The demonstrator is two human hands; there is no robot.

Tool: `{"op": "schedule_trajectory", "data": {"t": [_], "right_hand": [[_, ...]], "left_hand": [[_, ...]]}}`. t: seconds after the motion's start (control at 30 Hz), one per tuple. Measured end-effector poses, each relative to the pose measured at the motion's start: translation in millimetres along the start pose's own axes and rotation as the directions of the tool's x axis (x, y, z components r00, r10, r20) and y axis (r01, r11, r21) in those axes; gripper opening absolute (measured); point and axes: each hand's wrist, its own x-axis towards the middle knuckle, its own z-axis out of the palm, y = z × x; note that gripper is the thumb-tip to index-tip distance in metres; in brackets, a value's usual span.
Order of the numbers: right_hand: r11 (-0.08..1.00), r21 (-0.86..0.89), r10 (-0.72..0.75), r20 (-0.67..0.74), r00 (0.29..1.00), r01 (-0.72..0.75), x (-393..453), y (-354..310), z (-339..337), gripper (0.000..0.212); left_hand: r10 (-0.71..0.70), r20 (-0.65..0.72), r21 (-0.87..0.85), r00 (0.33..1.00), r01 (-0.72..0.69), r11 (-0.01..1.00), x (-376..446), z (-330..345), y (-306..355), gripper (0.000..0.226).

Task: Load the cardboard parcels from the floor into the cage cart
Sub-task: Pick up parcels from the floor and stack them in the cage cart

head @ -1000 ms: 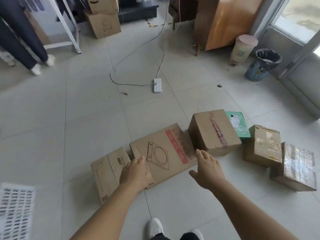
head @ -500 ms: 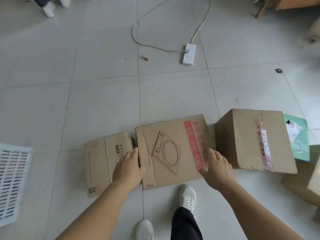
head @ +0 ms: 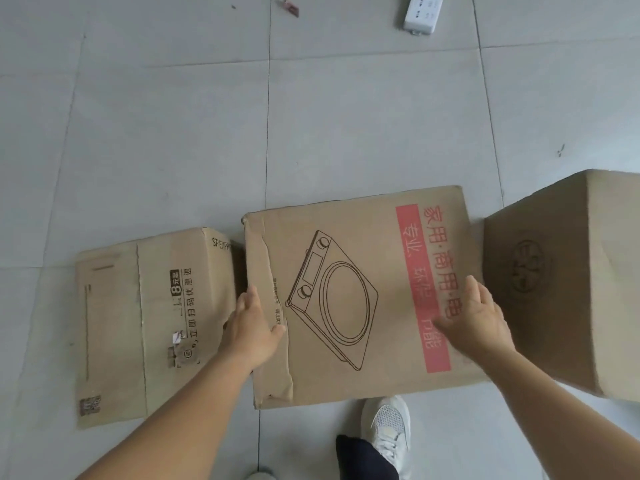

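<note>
Both hands have come further onto the cooker box since 0.5 s ago, and the view has dropped much closer to the floor; the white crate at left and the green parcel at right are out of view now.

Left hand (head: pixel 251 329) rests at the left edge of the cooker box (head: pixel 349 292), thumb on the top face by the torn flap, other fingers going down into the gap btwn that box and the SF box (head: pixel 152 320); how far they curl round the side is hidden. Right hand (head: pixel 476 322) lies flat on the top face over the red printed band, fingers straight & spread, near the right edge. Hands well apart, one at each side of the box.

Cooker box lies flat on the tiled floor (head: pixel 173 133), line drawing of a cooktop facing up. SF box is just beside it on the left, also flat, w/ black print and a small torn label. Tall plain box (head: pixel 568 282) stands just beside it on the right, faint round stamp on its near face, partly cut off by the frame edge.

White shoe (head: pixel 388 431) and dark trouser leg sit just below the cooker box's near edge. White power strip (head: pixel 422 13) lies at the top of the view, well apart from the boxes; small bit of reddish litter (head: pixel 290 8) on the tiles to its left.
</note>
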Motion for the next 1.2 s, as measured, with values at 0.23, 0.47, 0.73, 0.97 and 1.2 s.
{"op": "schedule_trajectory", "data": {"t": [0.23, 0.47, 0.73, 0.97, 1.2], "right_hand": [[0.995, 0.033, 0.099, -0.057, 0.993, -0.097, 56.2, 12.6, 33.1, 0.118], [0.981, 0.119, 0.164, -0.106, 0.981, -0.152, 68.3, 25.4, 41.0, 0.136], [0.936, 0.298, 0.209, -0.044, 0.977, -0.187, 69.7, 30.1, 31.2, 0.126], [0.944, 0.289, 0.198, -0.117, 0.973, -0.157, 32.7, 36.2, 2.8, 0.119], [0.92, 0.373, 0.208, -0.205, 0.957, -0.12, -43.2, 19.3, -75.6, 0.11]], "left_hand": [[-0.088, -0.021, -0.129, 0.996, 0.085, 0.988, 50.7, 47.3, -4.8, 0.119], [-0.112, -0.104, -0.262, 0.988, 0.082, 0.962, 58.0, 56.9, -11.0, 0.127], [-0.152, -0.113, -0.391, 0.982, 0.097, 0.915, 53.2, 53.7, -9.1, 0.124], [-0.153, -0.158, -0.45, 0.975, 0.067, 0.89, 13.5, 33.4, -5.9, 0.121], [-0.049, -0.247, -0.528, 0.968, -0.092, 0.844, -60.2, -58.9, 16.1, 0.116]]}}
